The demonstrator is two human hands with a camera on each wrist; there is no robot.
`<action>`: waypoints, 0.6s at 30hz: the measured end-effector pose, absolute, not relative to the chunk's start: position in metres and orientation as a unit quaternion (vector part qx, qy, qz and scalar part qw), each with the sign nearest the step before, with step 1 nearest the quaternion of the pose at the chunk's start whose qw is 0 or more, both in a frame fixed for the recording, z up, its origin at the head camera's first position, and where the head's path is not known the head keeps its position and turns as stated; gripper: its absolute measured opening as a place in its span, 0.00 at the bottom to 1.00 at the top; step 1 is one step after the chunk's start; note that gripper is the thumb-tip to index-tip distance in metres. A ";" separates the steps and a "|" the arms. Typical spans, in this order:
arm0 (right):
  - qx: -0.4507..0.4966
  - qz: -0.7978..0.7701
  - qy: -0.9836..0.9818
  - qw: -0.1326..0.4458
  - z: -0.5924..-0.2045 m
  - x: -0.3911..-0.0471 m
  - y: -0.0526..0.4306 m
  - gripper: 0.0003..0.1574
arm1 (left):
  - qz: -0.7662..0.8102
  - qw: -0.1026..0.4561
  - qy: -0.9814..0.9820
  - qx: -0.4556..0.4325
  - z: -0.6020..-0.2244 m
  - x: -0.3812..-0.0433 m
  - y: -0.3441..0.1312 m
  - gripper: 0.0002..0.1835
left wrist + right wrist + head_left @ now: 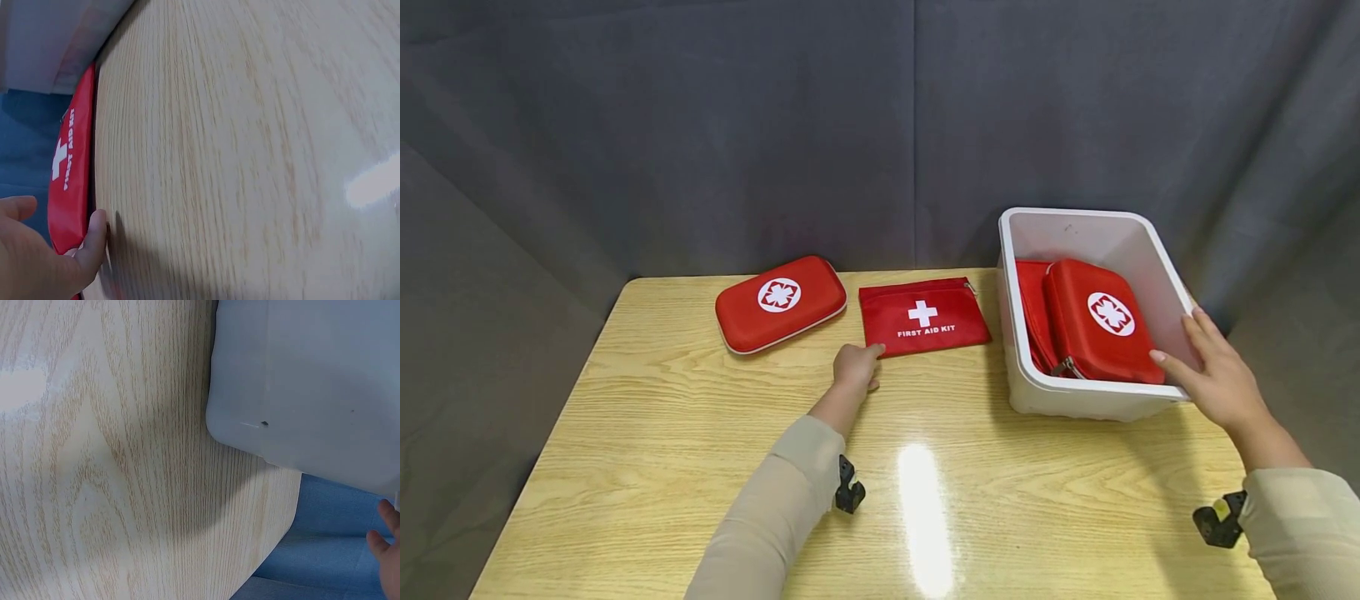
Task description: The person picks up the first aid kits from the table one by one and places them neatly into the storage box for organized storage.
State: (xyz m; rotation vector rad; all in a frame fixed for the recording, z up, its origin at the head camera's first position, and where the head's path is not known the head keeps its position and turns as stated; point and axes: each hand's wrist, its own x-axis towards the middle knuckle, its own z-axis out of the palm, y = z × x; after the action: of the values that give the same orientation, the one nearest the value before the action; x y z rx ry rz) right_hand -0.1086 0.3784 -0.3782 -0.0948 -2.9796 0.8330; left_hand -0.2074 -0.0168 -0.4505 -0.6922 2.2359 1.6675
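- First-aid pouch (925,317) lay by the worktop's (662,400) back edge; left hand (855,367) at its corner, grip unclear!
- Right hand (1225,379) splayed at tub's (1075,402) rim.
- I feared shallow pinching, then slipping!

We have a light wood-grain counter (647,475) before us, its far-left corner rounded and a bright streak of reflected light shining toward its near side. Along its far edge, left of the middle, we see a red hard-shell first-aid case (741,312), set aslant with its right end closer to that edge. Just beside it, near the middle of the far edge, lies a red zippered first-aid pouch (887,312). Toward the far-right corner we find a white plastic bin (1090,402).
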 end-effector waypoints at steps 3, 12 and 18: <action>-0.033 0.269 -0.962 0.022 -0.378 -0.109 0.379 0.46 | 0.594 0.138 0.751 -0.255 -0.451 -0.209 -0.019 0.17; -0.037 0.266 -0.963 0.023 -0.378 -0.108 0.381 0.46 | 0.632 0.133 0.715 -0.269 -0.451 -0.216 -0.015 0.21; -0.034 0.266 -0.963 0.022 -0.378 -0.109 0.380 0.46 | 0.643 0.110 0.704 -0.282 -0.476 -0.230 -0.010 0.17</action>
State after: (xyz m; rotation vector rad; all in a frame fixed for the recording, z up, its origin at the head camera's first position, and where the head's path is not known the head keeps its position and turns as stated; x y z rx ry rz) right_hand -0.1089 0.3801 -0.3779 -0.1053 -2.9847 0.8237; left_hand -0.2304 -0.0099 -0.4756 -0.8293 2.0686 1.8884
